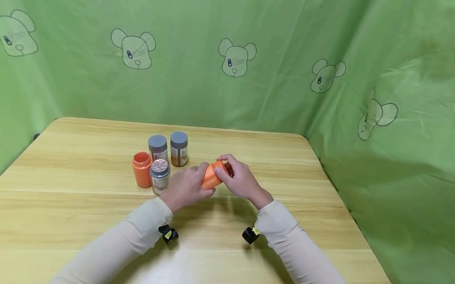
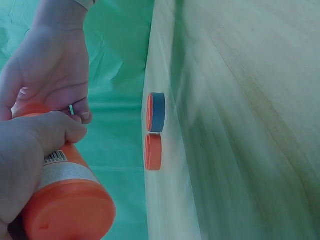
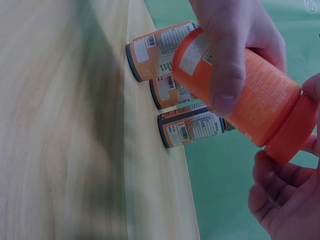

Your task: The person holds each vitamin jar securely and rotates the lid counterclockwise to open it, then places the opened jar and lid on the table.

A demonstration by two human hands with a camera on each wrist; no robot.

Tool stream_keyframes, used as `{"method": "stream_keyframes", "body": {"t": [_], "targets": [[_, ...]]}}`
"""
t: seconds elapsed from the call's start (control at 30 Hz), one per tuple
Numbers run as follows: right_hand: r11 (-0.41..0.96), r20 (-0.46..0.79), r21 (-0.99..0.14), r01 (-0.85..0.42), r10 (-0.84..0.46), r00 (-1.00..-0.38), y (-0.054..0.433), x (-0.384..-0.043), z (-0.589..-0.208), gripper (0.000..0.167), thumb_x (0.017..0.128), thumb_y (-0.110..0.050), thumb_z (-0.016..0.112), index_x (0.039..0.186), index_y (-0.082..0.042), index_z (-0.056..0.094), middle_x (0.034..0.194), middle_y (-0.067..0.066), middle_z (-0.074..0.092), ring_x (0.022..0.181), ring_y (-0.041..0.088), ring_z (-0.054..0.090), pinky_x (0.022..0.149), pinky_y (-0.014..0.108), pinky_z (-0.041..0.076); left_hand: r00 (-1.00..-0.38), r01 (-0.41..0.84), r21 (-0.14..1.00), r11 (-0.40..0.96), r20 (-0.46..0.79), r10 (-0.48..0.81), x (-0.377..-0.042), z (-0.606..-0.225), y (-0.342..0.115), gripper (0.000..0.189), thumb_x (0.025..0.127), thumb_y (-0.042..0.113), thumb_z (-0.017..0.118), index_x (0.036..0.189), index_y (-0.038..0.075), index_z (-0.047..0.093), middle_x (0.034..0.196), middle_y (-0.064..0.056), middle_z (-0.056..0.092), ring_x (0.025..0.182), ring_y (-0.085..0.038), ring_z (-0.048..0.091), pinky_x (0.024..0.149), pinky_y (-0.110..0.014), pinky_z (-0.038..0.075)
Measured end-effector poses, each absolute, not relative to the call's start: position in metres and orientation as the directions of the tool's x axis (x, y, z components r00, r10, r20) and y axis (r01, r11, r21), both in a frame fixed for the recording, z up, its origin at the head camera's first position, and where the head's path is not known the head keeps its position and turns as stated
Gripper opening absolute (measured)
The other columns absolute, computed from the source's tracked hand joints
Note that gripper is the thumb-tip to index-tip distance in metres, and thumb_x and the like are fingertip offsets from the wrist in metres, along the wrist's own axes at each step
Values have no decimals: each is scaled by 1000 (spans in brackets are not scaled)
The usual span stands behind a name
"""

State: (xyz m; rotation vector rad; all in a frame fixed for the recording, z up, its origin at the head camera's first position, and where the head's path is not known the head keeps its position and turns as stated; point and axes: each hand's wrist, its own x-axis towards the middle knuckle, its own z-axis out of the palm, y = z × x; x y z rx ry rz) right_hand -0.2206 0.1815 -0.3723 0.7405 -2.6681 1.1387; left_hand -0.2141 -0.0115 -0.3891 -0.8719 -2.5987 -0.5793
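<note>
An orange jar [image 1: 210, 180] is held tilted above the table between both hands. My left hand [image 1: 187, 186] grips its labelled body [image 3: 260, 95], thumb along the side. At the other end, my right hand [image 1: 242, 180] has its thumb and fingers on the orange lid [image 3: 294, 131], which sits on the jar. The jar's round orange base [image 2: 70, 212] faces the left wrist camera. Just beyond my left hand stands a jar with a patterned top [image 1: 160, 179], and beside it an orange jar without a lid [image 1: 142, 170].
Two grey-lidded jars [image 1: 158, 143] [image 1: 178, 150] stand behind the patterned-top one. In the left wrist view, a dark cap [image 2: 157, 112] and an orange cap [image 2: 154, 152] lie on the wooden table [image 1: 89, 220]. Green curtain [image 1: 184, 87] hangs around the table.
</note>
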Motion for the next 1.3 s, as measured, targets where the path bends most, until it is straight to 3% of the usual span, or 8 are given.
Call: {"method": "stream_keyframes", "body": {"t": [0.2,0.3,0.63,0.83,1.0,1.17,1.3], "targets": [[540,322,-664,-517,-418,-849,182,-222,-370,32,94,-16,55,123,-2,53,104,13,65,79,17,60,69,33,51,-763,622,276,733,427,486,-214,-388,-12,57,75,39,78,114,7,53,73,-3,59,51,-15,50,42,-29,40],[528,324,-669,-524,-428,-844,182,-221,-369,34,93,-16,54,124,-1,53,107,15,64,80,18,61,69,33,51,-772,613,285,737,415,481,-214,-388,-12,57,75,39,78,115,7,53,73,-3,59,51,-14,50,42,-29,40],[566,328,-652,-504,-389,-861,182,-221,-367,34,98,-23,53,119,3,56,92,13,66,70,22,61,62,32,49,-762,625,286,726,427,487,-214,-387,-11,50,75,36,77,108,7,54,72,-3,58,50,-14,49,42,-28,39],[538,321,-673,-508,-406,-856,182,-219,-367,32,98,-21,53,122,0,54,101,14,65,71,15,61,63,32,50,-768,617,281,735,418,485,-214,-387,-11,54,74,37,78,112,6,54,72,-3,58,50,-14,49,42,-28,39],[522,354,-661,-539,-416,-837,183,-219,-367,35,97,-21,52,123,2,53,107,19,63,77,23,62,67,36,52,-772,612,276,741,414,483,-214,-386,-11,56,74,38,78,114,6,55,72,-3,58,51,-15,49,43,-29,39],[552,353,-650,-522,-389,-851,184,-221,-369,36,99,-28,50,122,0,54,104,17,64,75,27,62,63,33,51,-775,609,278,743,406,484,-214,-385,-10,53,75,38,78,111,7,55,71,-3,58,50,-14,49,42,-29,39],[553,336,-671,-494,-368,-867,183,-221,-370,33,99,-27,51,119,-1,55,100,14,64,70,21,61,61,31,50,-779,605,276,747,399,484,-214,-386,-9,50,75,38,77,108,8,54,71,-3,58,50,-14,49,42,-29,39]]}}
